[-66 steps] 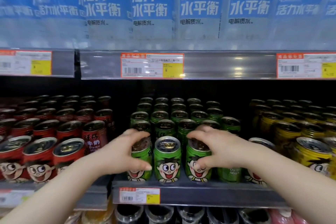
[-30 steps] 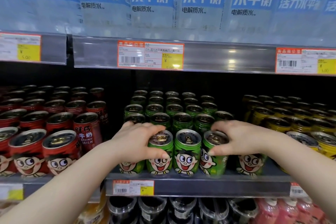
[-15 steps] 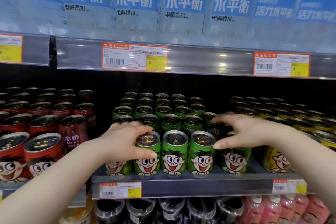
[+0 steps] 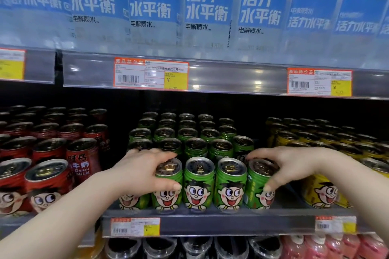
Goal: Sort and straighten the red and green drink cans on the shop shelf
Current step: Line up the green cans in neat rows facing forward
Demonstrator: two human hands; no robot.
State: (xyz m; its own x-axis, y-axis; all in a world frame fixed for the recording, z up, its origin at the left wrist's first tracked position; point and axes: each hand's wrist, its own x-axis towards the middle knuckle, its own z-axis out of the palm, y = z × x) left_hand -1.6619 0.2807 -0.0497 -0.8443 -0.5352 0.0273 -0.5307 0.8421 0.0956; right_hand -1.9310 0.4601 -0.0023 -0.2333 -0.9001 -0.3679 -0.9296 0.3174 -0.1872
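Note:
Several green cans with a cartoon face stand in rows on the middle shelf (image 4: 210,222). My left hand (image 4: 145,171) grips the second front green can (image 4: 168,197) from above, and it also covers the leftmost front can (image 4: 131,203). My right hand (image 4: 290,166) holds the rightmost front green can (image 4: 257,193), whose face is turned partly to the right. Two front cans (image 4: 199,185) between my hands face forward. Red cans (image 4: 47,185) fill the shelf section to the left.
Yellow cans (image 4: 320,192) stand to the right of the green ones. Blue-labelled water bottles (image 4: 206,4) fill the shelf above, with price tags (image 4: 150,74) on its edge. Dark and pink bottles (image 4: 328,247) sit on the shelf below.
My right hand has moved from the third front green can to the rightmost one and closed on it. My left hand stays on the left front cans. The view has shifted right.

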